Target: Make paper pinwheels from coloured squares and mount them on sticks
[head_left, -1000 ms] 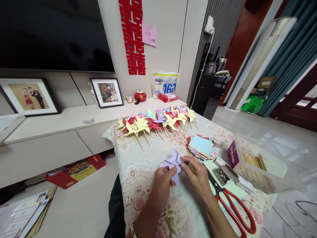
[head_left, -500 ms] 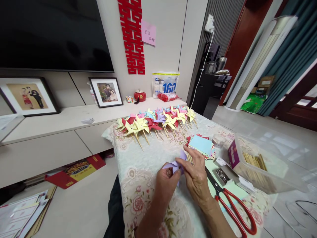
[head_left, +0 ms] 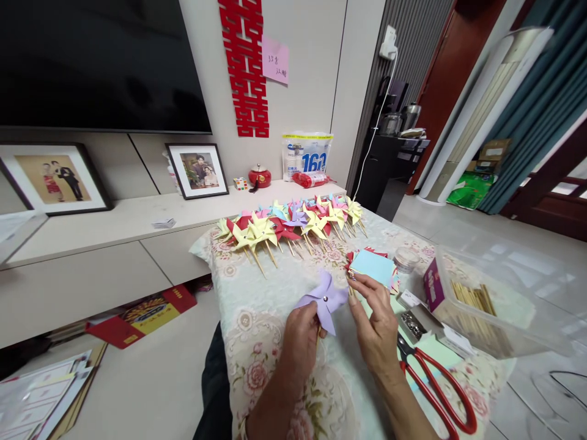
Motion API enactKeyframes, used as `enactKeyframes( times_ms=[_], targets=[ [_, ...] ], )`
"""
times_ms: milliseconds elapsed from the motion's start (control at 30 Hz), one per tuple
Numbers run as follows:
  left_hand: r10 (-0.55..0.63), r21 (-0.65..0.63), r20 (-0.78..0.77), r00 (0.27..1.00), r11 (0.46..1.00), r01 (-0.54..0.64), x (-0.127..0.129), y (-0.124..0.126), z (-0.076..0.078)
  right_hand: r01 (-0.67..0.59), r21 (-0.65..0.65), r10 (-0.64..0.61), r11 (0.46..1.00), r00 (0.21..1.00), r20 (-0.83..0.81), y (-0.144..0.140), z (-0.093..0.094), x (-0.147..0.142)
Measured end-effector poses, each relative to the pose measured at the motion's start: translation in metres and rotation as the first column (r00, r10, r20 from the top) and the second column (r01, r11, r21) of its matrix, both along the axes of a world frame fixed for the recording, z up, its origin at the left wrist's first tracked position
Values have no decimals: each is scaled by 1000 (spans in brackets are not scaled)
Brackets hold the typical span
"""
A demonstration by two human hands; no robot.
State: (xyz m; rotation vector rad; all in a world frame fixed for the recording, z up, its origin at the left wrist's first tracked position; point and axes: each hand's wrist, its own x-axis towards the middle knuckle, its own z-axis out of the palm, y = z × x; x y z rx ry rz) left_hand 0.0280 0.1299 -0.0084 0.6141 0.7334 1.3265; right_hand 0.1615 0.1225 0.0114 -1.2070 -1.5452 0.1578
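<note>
My left hand (head_left: 300, 333) is closed around the stick of a lilac pinwheel (head_left: 323, 299). The stick is hidden by the fingers. The paper head stands just above the fist and faces up toward the camera. A small metal pin shows at its hub.

My right hand (head_left: 376, 324) sits just right of the head, apart from the paper. Thumb and forefinger are pinched together at their tips. They seem to nip something small and thin near the paper stack (head_left: 373, 269); I cannot tell what it is.

Key relation: the pinwheel head lies left of the right fingertips and a little nearer to me, with a narrow gap between. The stick's long axis runs from the hub down toward my lap, as far as the fist suggests. The left hand has the pinwheel; the right is the free one, nearest its right blade.

Materials: the blades are thin matte paper, four folded points, soft curl. The cloth (head_left: 257, 305) under it is pale with printed roses, slightly puckered. Finished pinwheels (head_left: 288, 223) lie in a row at the far edge, yellow, red, pink and blue, on pale wooden sticks. Red-handled scissors (head_left: 435, 391) lie right of my right wrist. A clear tub (head_left: 486, 305) holds more sticks.
</note>
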Motion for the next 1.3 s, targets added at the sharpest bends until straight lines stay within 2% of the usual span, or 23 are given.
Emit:
enactKeyframes(
  times_ms=[100, 167, 300, 400, 600, 833, 1067, 1300],
  targets=[
    [58, -62, 122, 991, 997, -51, -3, 1, 8, -57, -95, 40, 994, 984, -172, 3, -6, 4],
    [64, -70, 165, 984, 996, -53, -5, 1, 12, -117, -140, 85, 983, 972, -218, 5, -9, 6],
    [14, -44, 147, 989, 999, -8, -8, 0, 12, -167, -173, 144, 971, 980, -137, 9, -11, 6],
    [-27, -48, 129, 991, 998, 33, -8, -1, 9, -157, -169, 150, 973, 987, -51, 10, -12, 6],
    [-104, -69, 136, 985, 991, 115, -7, -2, 10, -136, -146, 140, 980, 990, 18, 11, -14, 8],
    [-79, -90, 123, 989, 992, 91, -9, -2, 6, -137, -122, 141, 983, 990, 30, 12, -14, 8],
    [-108, -88, 90, 990, 989, 116, -7, -3, 3, -119, -138, 125, 983, 991, 40, 11, -13, 7],
    [-136, -54, 145, 980, 988, 145, -6, -2, 3, -107, -96, 114, 990, 991, 70, 12, -13, 6]
  ],
)
